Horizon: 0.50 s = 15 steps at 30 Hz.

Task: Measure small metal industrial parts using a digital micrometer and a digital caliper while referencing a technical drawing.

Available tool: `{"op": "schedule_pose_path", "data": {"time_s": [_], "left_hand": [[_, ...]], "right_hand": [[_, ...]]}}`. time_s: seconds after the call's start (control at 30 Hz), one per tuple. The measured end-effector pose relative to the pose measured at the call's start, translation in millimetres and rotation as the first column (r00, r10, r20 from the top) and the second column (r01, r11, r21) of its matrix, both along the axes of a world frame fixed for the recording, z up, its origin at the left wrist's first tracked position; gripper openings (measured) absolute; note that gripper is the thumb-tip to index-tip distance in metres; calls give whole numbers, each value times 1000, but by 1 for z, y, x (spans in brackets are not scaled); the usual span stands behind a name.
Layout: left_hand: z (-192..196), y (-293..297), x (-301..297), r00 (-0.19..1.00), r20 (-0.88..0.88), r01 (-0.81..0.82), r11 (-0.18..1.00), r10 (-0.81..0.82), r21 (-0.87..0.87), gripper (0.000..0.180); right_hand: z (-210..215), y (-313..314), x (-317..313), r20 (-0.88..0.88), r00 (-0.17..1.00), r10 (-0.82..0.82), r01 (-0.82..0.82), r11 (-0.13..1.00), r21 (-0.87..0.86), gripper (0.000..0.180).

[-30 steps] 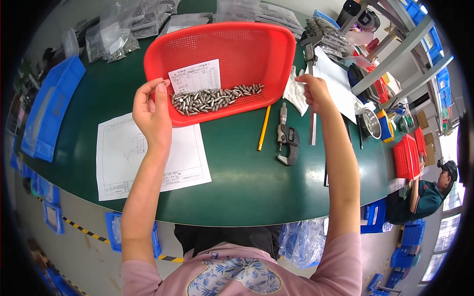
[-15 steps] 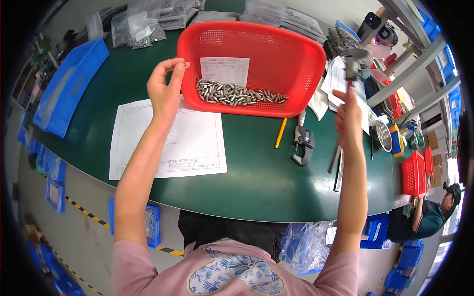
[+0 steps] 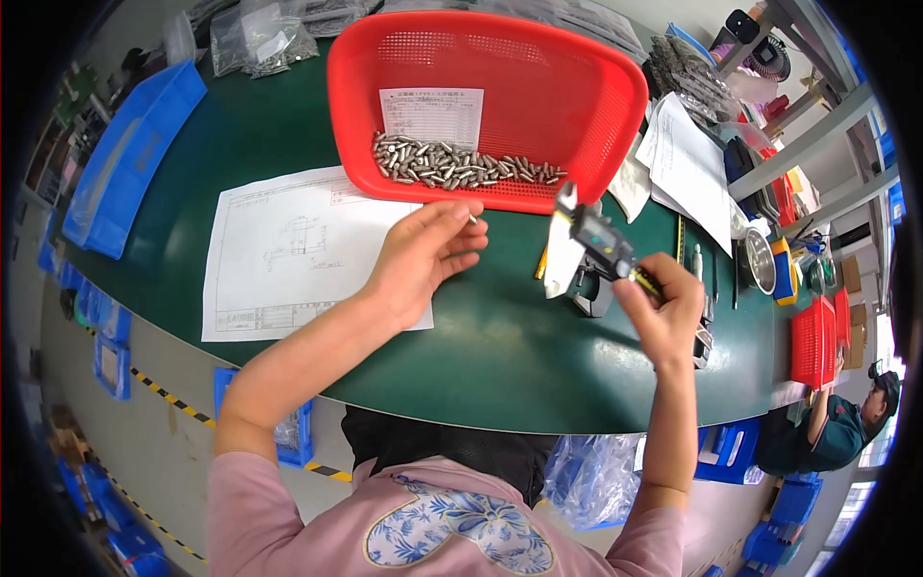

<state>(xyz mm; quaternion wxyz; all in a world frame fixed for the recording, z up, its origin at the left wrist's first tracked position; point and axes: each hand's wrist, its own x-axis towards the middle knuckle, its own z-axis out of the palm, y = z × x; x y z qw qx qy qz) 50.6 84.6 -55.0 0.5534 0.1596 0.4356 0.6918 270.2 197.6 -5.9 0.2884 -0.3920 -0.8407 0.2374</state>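
Fingertips of the left hand [image 3: 418, 260] pinch a small metal pin [image 3: 472, 219], mostly hidden, just below the red plastic mesh basket [image 3: 586, 91]. Right hand [image 3: 663, 313] grips a digital caliper [image 3: 591, 240] above the green bench [image 3: 481, 337]. White rectangular label [image 3: 431, 115] lies in the basket beside silvery pins [image 3: 461, 165].

Evenly and brightly lit from overhead, with only soft shadows. Mild sheen on the green table [image 3: 500, 356]. Sharp at centre; strongly bent and darkened toward the black fisheye rim, slightly blurred there.
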Motion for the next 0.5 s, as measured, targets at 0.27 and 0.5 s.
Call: {"op": "schedule_pose_path", "data": {"time_s": [0.27,0.5], "left_hand": [[-18,-10,0,983,171,57,998,-59,19,30],[-15,-10,9,952,277,124,992,-130,39,31]], "right_hand": [[-27,2,-13,97,993,63,-91,944,316,41],[-36,-7,-6,131,926,354,-377,853,361,37]]}}
